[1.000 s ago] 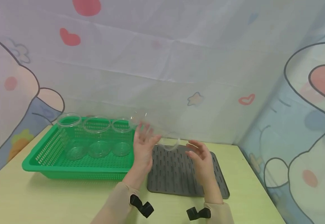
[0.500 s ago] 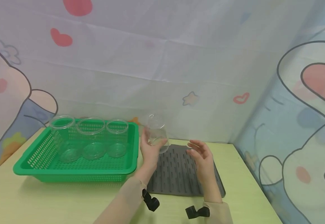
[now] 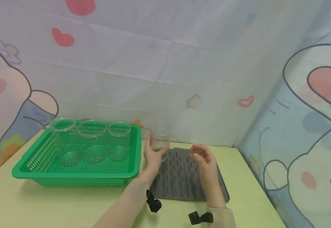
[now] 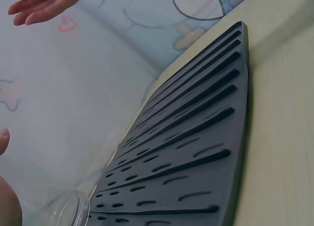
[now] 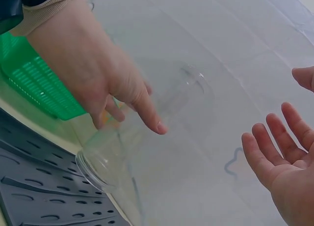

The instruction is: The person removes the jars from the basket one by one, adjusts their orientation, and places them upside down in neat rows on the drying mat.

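A clear jar [image 3: 161, 136] is upside down, its rim low at the back left of the grey ribbed mat [image 3: 182, 177]. My left hand [image 3: 153, 156] grips it, with thumb and fingers around its side. In the right wrist view, the left hand [image 5: 110, 76] is above the rim of the jar [image 5: 95, 169]; I cannot tell whether that rim touches the mat. Only the rim of the jar [image 4: 76, 211] shows in the left wrist view. Over the mat's right part, my right hand [image 3: 206, 163] hovers with loosely bent fingers, holding nothing.
A green plastic basket [image 3: 79, 175] stands on the pale yellow table [image 3: 54, 205] to the left. Inside are three clear jars, upright with rims up, rising above its edge. A printed cloth [image 3: 182, 63] hangs close behind the mat and along both sides.
My left hand has moved right from beside the basket, closed around the jar, then lowered it towards the mat's back left. My right hand has stayed nearly still. The view has shifted slightly.
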`<state>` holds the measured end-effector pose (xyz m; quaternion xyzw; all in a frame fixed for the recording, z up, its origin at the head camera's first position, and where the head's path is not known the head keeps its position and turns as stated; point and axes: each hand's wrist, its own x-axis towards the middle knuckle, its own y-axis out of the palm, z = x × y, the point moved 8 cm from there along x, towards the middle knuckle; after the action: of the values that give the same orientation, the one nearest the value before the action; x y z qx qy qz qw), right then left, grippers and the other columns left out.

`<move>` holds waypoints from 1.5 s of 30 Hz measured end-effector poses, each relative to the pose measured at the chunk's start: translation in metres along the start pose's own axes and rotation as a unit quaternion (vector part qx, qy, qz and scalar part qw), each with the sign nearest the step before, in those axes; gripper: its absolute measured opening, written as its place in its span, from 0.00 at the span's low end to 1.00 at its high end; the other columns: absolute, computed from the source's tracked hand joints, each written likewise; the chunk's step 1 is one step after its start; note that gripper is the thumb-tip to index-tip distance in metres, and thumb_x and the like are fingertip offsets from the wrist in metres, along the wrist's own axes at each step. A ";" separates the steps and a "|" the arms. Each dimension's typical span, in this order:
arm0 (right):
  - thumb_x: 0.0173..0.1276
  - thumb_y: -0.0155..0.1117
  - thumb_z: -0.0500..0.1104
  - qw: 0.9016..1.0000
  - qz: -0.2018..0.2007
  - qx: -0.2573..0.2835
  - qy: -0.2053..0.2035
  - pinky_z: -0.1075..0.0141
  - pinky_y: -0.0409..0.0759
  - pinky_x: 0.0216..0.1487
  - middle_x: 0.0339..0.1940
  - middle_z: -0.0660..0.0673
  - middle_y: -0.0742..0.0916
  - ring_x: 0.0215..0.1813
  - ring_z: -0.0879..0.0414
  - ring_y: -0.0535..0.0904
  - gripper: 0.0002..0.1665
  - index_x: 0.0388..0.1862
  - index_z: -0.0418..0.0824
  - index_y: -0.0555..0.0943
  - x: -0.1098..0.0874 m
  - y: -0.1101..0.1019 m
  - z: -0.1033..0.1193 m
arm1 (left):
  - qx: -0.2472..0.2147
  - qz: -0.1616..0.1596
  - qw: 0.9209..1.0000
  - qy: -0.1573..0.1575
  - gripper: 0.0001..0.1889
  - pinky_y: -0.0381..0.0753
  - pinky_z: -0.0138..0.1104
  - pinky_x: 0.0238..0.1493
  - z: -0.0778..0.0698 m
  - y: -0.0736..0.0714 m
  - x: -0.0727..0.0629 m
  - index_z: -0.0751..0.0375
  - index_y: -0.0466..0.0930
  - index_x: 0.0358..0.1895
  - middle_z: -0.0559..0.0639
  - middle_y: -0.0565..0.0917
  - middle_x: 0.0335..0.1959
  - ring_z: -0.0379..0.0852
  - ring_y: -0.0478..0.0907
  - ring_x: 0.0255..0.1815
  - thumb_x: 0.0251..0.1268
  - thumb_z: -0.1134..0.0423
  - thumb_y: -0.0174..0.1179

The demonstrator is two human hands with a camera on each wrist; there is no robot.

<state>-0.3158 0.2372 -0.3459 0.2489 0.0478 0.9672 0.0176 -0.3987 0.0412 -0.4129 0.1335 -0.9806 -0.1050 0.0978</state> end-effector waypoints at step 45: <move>0.71 0.53 0.31 0.999 -0.007 -0.012 0.031 0.66 0.81 0.56 0.47 0.51 0.84 0.54 0.58 0.80 0.13 0.53 0.30 0.74 0.000 0.001 -0.008 | 0.060 0.037 0.997 -0.031 0.55 0.55 0.55 0.75 0.010 0.012 0.006 0.48 0.45 0.79 0.54 0.48 0.80 0.59 0.44 0.80 0.52 0.63 0.74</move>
<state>-0.3199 0.2353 -0.3530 0.2185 0.0381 0.9747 0.0264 -0.4093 0.0523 -0.4187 0.0995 -0.9920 -0.0467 0.0627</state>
